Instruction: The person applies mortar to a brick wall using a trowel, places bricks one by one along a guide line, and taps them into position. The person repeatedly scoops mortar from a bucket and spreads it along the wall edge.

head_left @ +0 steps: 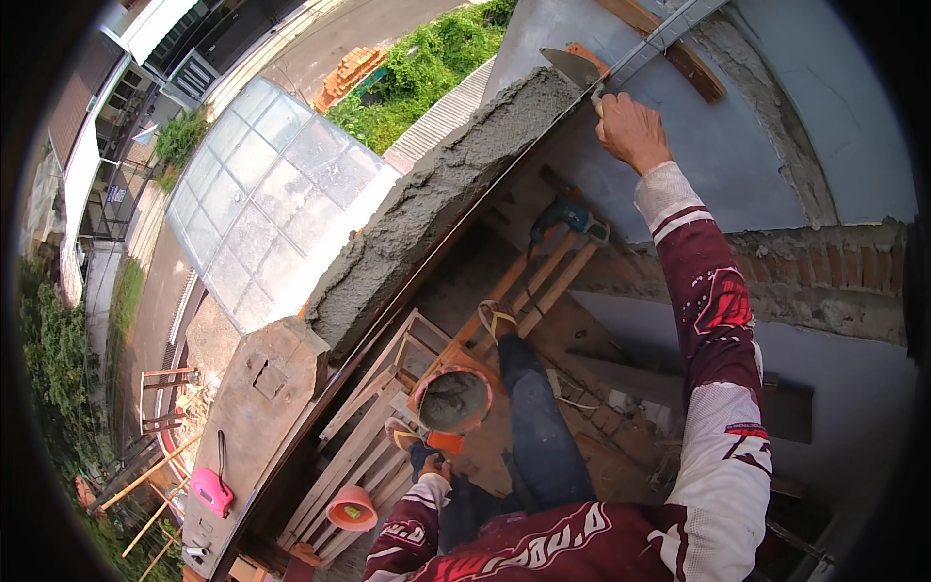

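My right hand [632,132] reaches far forward, its fingers closed round the handle of a pointing trowel. The trowel's metal blade [572,67] lies at the far end of a wall top coated in rough wet grey mortar [436,189]. Close beside the blade, a long metal straightedge [659,44] slants up to the right. Low near my body, my left hand [436,468] has curled fingers, next to an orange plastic piece [445,442]; what it grips is partly hidden. Just ahead of it sits a round bucket [453,399] with grey mortar inside.
A pink tape measure [211,492] lies on the bare concrete ledge [262,417] at left. An orange pot [351,509] stands on wooden slats [339,470]. A blue power tool [572,219] rests on timber below my right arm. Beyond the wall is a drop to a glazed roof [267,184].
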